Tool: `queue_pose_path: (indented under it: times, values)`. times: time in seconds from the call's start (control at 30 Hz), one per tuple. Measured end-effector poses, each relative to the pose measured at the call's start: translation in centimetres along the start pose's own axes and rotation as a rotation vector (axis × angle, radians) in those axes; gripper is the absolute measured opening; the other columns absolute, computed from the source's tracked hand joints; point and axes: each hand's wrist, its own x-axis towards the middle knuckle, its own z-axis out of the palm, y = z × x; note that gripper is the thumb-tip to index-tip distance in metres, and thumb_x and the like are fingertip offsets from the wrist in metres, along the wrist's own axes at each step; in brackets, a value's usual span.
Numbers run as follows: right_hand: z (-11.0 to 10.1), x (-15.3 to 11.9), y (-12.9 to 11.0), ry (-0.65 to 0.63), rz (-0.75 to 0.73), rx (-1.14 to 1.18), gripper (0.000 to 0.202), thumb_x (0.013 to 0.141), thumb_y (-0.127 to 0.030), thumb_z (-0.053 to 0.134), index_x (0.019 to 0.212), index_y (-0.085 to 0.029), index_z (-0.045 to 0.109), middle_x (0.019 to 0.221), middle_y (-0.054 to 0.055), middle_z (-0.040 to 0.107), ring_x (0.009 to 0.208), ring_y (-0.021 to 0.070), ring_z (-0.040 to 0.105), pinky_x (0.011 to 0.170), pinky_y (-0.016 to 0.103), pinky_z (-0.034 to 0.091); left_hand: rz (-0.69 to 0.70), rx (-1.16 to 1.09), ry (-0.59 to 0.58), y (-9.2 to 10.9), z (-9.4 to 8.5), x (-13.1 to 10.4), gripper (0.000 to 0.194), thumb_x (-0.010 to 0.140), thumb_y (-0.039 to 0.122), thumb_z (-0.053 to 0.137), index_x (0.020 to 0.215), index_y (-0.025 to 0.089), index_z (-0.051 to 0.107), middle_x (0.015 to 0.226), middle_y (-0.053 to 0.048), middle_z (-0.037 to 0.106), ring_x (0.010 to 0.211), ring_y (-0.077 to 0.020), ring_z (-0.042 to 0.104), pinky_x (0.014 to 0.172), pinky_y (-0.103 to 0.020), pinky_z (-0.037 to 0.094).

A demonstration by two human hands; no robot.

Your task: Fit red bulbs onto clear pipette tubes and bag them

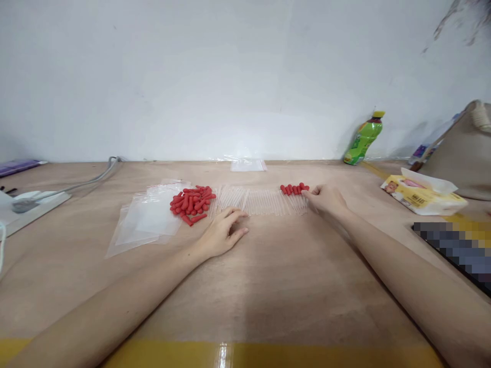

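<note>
A row of thin clear tubes (264,202) lies side by side across the middle of the table. At its right end, several tubes carry red rubber bulbs (291,189) on their far ends. My right hand (326,199) is closed in a pinch at the last red bulb of that group; its fingertips partly hide what they grip. My left hand (224,232) rests on the table just in front of the tubes' left part, fingers apart, holding nothing. Beyond its wrist, to the left, a pile of loose red rubber bulbs (191,202) lies partly on clear plastic bags (141,220).
Another clear bag (248,165) lies by the wall. A green bottle (364,139) leans there at the right. Nearer are a tissue pack (422,197), a dark pixelated object (456,250) and a beige bag (456,148). A grey cable (92,180) crosses the left side.
</note>
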Motion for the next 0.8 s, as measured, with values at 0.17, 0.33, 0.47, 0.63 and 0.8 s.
queue_pose_path:
  times: [0.17,0.33,0.47,0.63,0.8]
  values:
    - [0.1,-1.6,-1.8,0.014,-0.101,-0.002,0.030,0.068,-0.051,0.051,0.065,-0.022,0.060,0.070,0.002,0.063,0.067,0.0185,0.057,0.053,0.025,0.034,0.002,0.002,-0.006,0.1,0.0,0.0,0.027,0.081,0.025,0.051,0.107,0.021,0.052,0.104,-0.006,0.052,0.081,-0.0142,0.052,0.068,-0.026,0.047]
    - [0.6,-3.2,-4.7,-0.088,-0.241,-0.062,0.025,0.070,-0.043,0.051,0.065,-0.022,0.063,0.075,0.004,0.064,0.075,0.0201,0.057,0.060,0.027,0.038,0.001,0.003,-0.006,0.0,0.0,0.0,0.027,0.081,0.024,0.052,0.107,0.020,0.052,0.103,-0.005,0.052,0.080,-0.0140,0.052,0.068,-0.027,0.047]
    - [1.0,-2.9,-6.1,-0.182,-0.187,-0.173,0.021,0.070,-0.034,0.050,0.072,-0.018,0.063,0.077,0.008,0.063,0.080,0.0229,0.057,0.061,0.029,0.040,0.011,0.005,-0.004,0.0,-0.1,0.0,0.026,0.081,0.024,0.052,0.106,0.020,0.053,0.102,-0.005,0.053,0.078,-0.0136,0.052,0.068,-0.026,0.046]
    - [1.3,-2.1,-7.0,-0.219,-0.130,-0.223,0.030,0.067,-0.030,0.050,0.093,-0.015,0.059,0.082,0.011,0.062,0.086,0.0261,0.056,0.064,0.032,0.041,0.016,0.027,0.002,0.1,0.1,-0.1,0.025,0.081,0.025,0.051,0.105,0.020,0.054,0.101,-0.006,0.054,0.078,-0.0142,0.053,0.067,-0.026,0.045]
    - [0.8,-2.3,-7.3,-0.217,-0.121,-0.184,0.020,0.068,-0.030,0.050,0.080,-0.017,0.059,0.075,0.009,0.061,0.078,0.0235,0.057,0.062,0.030,0.039,-0.035,0.268,0.169,-0.6,-1.1,0.4,0.017,0.081,0.029,0.051,0.089,0.017,0.058,0.086,-0.006,0.055,0.085,-0.0192,0.051,0.076,-0.032,0.042]
